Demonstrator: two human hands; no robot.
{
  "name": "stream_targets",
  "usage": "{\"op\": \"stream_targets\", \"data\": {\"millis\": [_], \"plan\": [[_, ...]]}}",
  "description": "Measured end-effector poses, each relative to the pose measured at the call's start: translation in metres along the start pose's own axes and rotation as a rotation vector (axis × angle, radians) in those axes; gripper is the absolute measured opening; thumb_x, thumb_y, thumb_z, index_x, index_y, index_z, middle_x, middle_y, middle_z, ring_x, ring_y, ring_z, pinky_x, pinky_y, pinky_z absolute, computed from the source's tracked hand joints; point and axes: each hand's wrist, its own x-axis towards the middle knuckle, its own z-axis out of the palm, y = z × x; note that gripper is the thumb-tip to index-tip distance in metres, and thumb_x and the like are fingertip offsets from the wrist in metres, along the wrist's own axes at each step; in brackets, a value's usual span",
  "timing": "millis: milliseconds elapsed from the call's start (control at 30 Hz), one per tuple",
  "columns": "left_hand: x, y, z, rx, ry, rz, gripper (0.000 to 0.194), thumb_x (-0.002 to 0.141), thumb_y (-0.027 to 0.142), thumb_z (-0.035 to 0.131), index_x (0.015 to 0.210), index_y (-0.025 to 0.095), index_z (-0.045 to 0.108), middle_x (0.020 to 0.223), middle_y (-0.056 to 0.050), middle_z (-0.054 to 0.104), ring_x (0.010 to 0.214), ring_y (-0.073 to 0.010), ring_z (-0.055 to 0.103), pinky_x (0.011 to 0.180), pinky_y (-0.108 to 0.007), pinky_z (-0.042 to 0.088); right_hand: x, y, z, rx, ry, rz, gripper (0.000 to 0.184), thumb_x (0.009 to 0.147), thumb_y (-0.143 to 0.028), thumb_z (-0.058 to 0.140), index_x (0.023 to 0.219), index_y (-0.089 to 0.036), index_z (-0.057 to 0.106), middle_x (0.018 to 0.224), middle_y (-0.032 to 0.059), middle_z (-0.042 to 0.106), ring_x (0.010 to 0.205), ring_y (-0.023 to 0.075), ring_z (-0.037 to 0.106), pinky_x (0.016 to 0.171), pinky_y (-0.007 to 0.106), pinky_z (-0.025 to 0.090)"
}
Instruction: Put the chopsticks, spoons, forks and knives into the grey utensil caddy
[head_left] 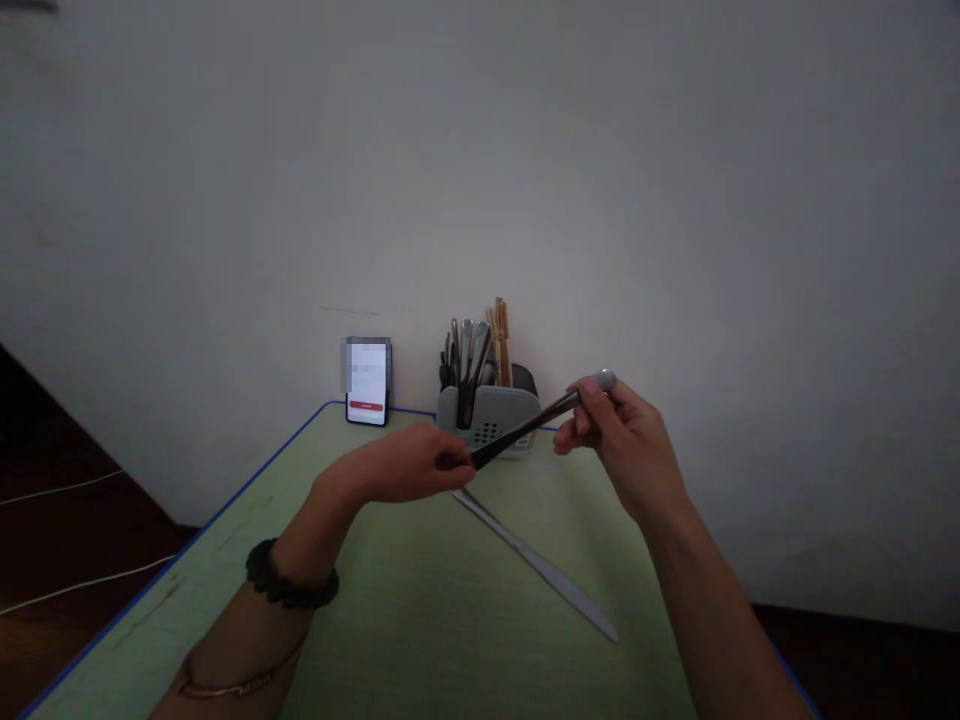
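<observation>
A metal table knife [517, 433] is held slantwise above the table between my two hands. My left hand [405, 463] pinches its lower, dark end, and the tip is hidden behind the fingers. My right hand [619, 430] is closed on the higher end, where the shiny rounded butt [604, 378] sticks out past the thumb. Below them, a second table knife [544, 570] lies on the green table, its broad blade pointing to the lower right. Just beyond the held knife stands a grey cutlery holder [495, 405] with several upright metal utensils [469, 345].
Wooden chopsticks [500, 335] stand in the holder's back right part. A phone [367, 383] with a lit screen leans on the wall [465, 180] to the left. The green table [405, 640] has a blue edge. Pale cables [90, 588] run past its left side.
</observation>
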Motion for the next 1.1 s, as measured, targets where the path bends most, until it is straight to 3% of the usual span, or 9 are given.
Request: {"op": "stream_targets", "data": {"millis": [233, 400, 567, 667, 767, 900, 1100], "plan": [[-0.002, -0.002, 0.000, -0.036, 0.025, -0.009, 0.016, 0.077, 0.027, 0.049, 0.079, 0.016, 0.060, 0.071, 0.001, 0.058, 0.062, -0.0112, 0.050, 0.054, -0.021, 0.033, 0.001, 0.000, 0.000, -0.031, 0.060, -0.043, 0.027, 0.081, -0.040, 0.061, 0.071, -0.016, 0.054, 0.053, -0.0080, 0.047, 0.046, 0.0091, 0.059, 0.046, 0.022, 0.054], [0.000, -0.005, -0.001, -0.132, 0.080, -0.015, 0.024, 0.083, 0.037, 0.049, 0.086, 0.016, 0.061, 0.074, 0.000, 0.062, 0.065, -0.0129, 0.055, 0.057, -0.021, 0.039, 0.001, 0.001, 0.002, -0.002, 0.162, -0.102, 0.029, 0.081, -0.041, 0.060, 0.069, -0.017, 0.051, 0.051, -0.0083, 0.046, 0.047, 0.0090, 0.060, 0.048, 0.021, 0.054], [0.007, -0.027, 0.003, -0.067, 0.265, -0.043, 0.028, 0.086, 0.041, 0.048, 0.087, 0.017, 0.063, 0.079, -0.003, 0.063, 0.072, -0.0164, 0.059, 0.065, -0.027, 0.044, 0.006, -0.006, 0.002, 0.077, 0.289, -0.232, 0.025, 0.082, -0.042, 0.058, 0.078, -0.018, 0.053, 0.051, -0.0098, 0.043, 0.050, 0.0095, 0.062, 0.053, 0.023, 0.057], [0.013, -0.040, 0.010, 0.009, 0.492, -0.056, 0.027, 0.086, 0.036, 0.049, 0.102, 0.017, 0.058, 0.102, -0.007, 0.059, 0.089, -0.0195, 0.059, 0.080, -0.034, 0.047, 0.023, -0.022, 0.007, 0.039, 0.316, -0.360, 0.024, 0.084, -0.042, 0.056, 0.080, -0.019, 0.052, 0.051, -0.0100, 0.042, 0.050, 0.0098, 0.063, 0.054, 0.024, 0.057], [0.018, -0.047, 0.019, 0.056, 0.641, -0.056, 0.040, 0.085, 0.033, 0.050, 0.122, 0.017, 0.047, 0.121, -0.011, 0.048, 0.111, -0.0231, 0.052, 0.095, -0.040, 0.044, 0.050, -0.033, 0.018, -0.082, 0.266, -0.470, 0.022, 0.085, -0.042, 0.052, 0.081, -0.021, 0.049, 0.054, -0.0087, 0.045, 0.051, 0.0103, 0.063, 0.053, 0.024, 0.056], [0.026, -0.051, 0.030, 0.117, 0.663, -0.056, 0.053, 0.084, 0.030, 0.051, 0.133, 0.015, 0.036, 0.133, -0.014, 0.040, 0.126, -0.0262, 0.040, 0.105, -0.042, 0.036, 0.087, -0.023, 0.042, -0.251, 0.064, -0.450, 0.017, 0.088, -0.035, 0.047, 0.080, -0.020, 0.047, 0.059, -0.0055, 0.052, 0.050, 0.0106, 0.063, 0.050, 0.023, 0.054], [0.030, -0.054, 0.033, 0.136, 0.596, -0.092, 0.054, 0.084, 0.029, 0.050, 0.134, 0.015, 0.033, 0.135, -0.016, 0.040, 0.128, -0.0270, 0.038, 0.106, -0.044, 0.035, 0.119, 0.005, 0.078, -0.609, -0.272, -0.139, 0.020, 0.091, -0.024, 0.042, 0.072, -0.019, 0.044, 0.052, -0.0035, 0.055, 0.047, 0.0114, 0.061, 0.048, 0.024, 0.052]]}}
